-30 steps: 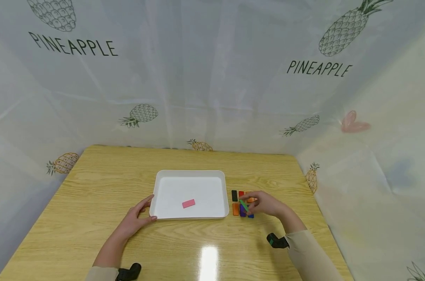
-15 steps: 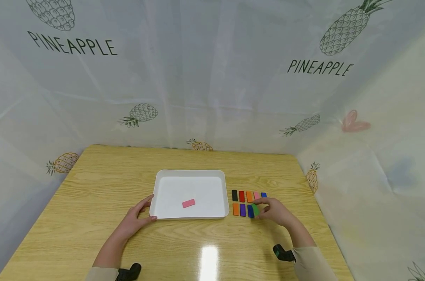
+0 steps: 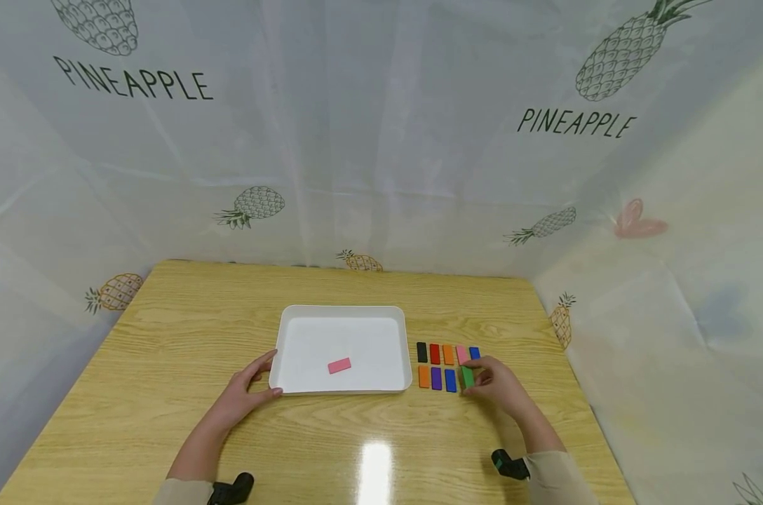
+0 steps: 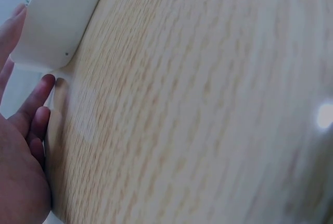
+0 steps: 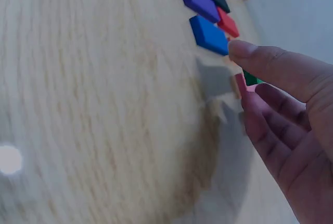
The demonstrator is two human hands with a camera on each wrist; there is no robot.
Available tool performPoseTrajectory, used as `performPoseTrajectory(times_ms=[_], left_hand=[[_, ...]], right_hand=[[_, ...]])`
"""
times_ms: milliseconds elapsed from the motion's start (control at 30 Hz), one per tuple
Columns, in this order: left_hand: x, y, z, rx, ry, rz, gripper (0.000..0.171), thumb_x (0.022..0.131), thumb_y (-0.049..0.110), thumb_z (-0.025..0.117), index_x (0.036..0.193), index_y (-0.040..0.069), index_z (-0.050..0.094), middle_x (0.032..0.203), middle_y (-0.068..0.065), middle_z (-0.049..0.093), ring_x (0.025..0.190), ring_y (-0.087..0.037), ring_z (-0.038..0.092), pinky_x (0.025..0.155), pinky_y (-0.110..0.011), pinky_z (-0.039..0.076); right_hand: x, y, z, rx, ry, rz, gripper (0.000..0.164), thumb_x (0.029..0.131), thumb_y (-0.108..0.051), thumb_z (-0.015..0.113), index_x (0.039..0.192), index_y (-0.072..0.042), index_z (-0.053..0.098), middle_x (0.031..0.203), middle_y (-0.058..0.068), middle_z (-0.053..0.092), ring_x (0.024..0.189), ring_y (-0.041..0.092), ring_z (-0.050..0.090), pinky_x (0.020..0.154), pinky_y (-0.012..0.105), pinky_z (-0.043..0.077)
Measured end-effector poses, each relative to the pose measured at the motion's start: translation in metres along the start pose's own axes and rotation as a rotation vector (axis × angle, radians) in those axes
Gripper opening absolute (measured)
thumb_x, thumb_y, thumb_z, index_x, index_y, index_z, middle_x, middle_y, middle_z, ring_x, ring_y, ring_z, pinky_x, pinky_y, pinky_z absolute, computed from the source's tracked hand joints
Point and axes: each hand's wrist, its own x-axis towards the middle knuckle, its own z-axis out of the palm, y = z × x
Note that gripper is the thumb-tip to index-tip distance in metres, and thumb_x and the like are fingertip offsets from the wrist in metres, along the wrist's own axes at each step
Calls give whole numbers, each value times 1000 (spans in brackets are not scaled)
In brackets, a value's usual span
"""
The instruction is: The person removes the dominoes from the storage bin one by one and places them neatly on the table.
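Observation:
At the right end of the near row of small flat blocks, my right hand point(image 3: 495, 386) pinches a green block point(image 3: 468, 377) between thumb and fingers. The right wrist view shows only a corner of this green block point(image 5: 252, 79); whether it touches the table I cannot tell. Left of it in that row lie a blue block point(image 3: 451, 381), a purple block point(image 3: 436, 379) and an orange block point(image 3: 424, 376). My left hand point(image 3: 239, 396) rests against the left side of a white tray point(image 3: 340, 310), thumb at the near corner. Inside the tray lies a pink block point(image 3: 340, 365), set at a slant.
The far row holds a black block point(image 3: 422, 352), a red block point(image 3: 435, 353), another orange block point(image 3: 448, 354), another pink block point(image 3: 461, 354) and another blue block point(image 3: 475, 353). All lie on a wooden table point(image 3: 318, 449). A pineapple-print curtain point(image 3: 381, 140) hangs behind it.
My right hand has carried the green block rightward from above the purple block to the near row's right end, uncovering blocks beneath. The left hand and tray stay put.

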Motion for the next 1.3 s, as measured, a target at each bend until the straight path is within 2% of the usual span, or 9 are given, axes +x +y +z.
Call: performPoseTrajectory(times_ms=[200, 433, 633, 867, 1067, 1300], left_hand=[[2, -2, 0, 4, 11, 10, 76, 85, 13, 77, 149, 7, 39, 135, -27, 50, 123, -42, 43, 100, -58, 32], [0, 2, -1, 3, -7, -10, 76, 85, 19, 78, 150, 10, 39, 136, -25, 49, 125, -43, 41, 102, -58, 31], [-1, 4, 0, -8, -9, -1, 75, 85, 15, 77, 149, 7, 38, 135, -27, 49, 125, -44, 41, 102, -60, 31], [2, -1, 1, -2, 6, -14, 75, 86, 13, 76, 149, 6, 38, 136, -28, 48, 125, -46, 40, 102, -61, 30], [0, 1, 1, 1, -1, -22, 75, 86, 15, 76, 150, 7, 38, 137, -28, 48, 126, -45, 39, 103, -60, 30], [-2, 5, 0, -19, -10, -25, 75, 85, 19, 77, 150, 10, 39, 137, -27, 47, 127, -45, 39, 103, -60, 30]], right_hand=[[3, 12, 2, -14, 16, -33, 48, 74, -6, 84, 119, -4, 67, 93, 7, 54, 78, 20, 53, 64, 29, 47], [6, 17, 5, -70, 24, -16, 50, 72, -11, 87, 118, -4, 69, 90, 4, 53, 76, 19, 44, 64, 30, 41], [7, 17, 7, -85, -4, -3, 52, 71, -11, 87, 119, -4, 68, 87, 5, 50, 75, 20, 40, 62, 31, 37], [10, 17, 8, -99, -17, 10, 52, 71, -8, 87, 119, -3, 68, 89, 4, 50, 76, 19, 41, 65, 32, 39], [10, 18, 7, -90, -25, 11, 52, 71, -9, 87, 119, -3, 68, 90, 5, 50, 78, 20, 41, 66, 32, 40], [10, 1, 4, -78, -18, -9, 49, 74, -8, 85, 119, -5, 68, 95, 8, 53, 77, 20, 41, 63, 32, 39]])
